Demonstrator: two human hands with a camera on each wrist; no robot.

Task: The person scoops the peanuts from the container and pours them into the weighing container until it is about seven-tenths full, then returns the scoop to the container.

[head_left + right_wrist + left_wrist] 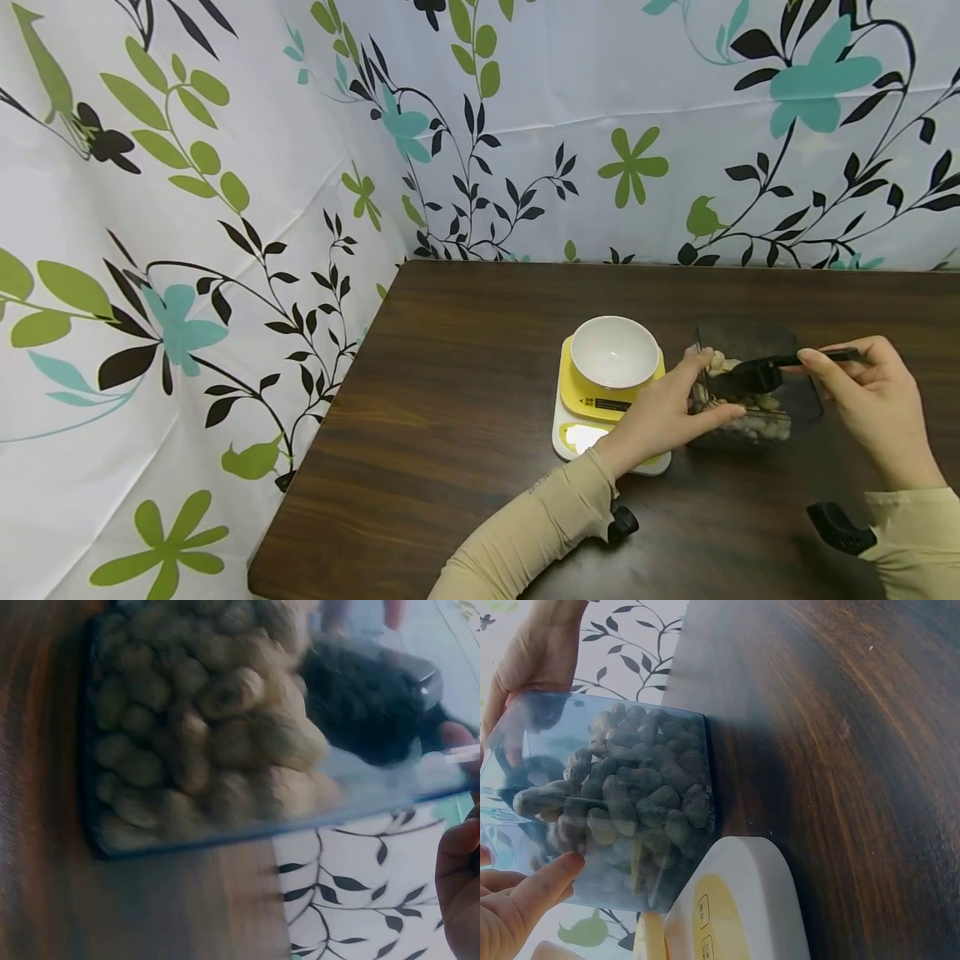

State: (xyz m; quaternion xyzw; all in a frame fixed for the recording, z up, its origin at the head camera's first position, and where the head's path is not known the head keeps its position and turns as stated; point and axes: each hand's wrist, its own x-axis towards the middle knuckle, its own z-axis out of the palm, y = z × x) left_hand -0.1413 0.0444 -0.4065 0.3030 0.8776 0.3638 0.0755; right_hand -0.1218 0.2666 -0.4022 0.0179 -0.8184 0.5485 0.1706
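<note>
A clear plastic container (750,340) with unshelled peanuts (652,780) inside stands on the table. My left hand (660,412) grips its left side, the thumb along the near wall and the fingers at the far side. In my right hand (873,408) is the handle of a black scoop (750,377), pinched between thumb and fingers. The scoop's head is inside the container, by the peanuts, and blurred in the right wrist view. Left of the container, a white bowl (611,354) sits on a yellow and white kitchen scale (567,400).
The dark wooden table (450,400) has its left edge and rounded near corner in view. A patterned cloth (525,150) hangs behind and to the left. The scale stands close beside the container, partly under my left forearm (525,533).
</note>
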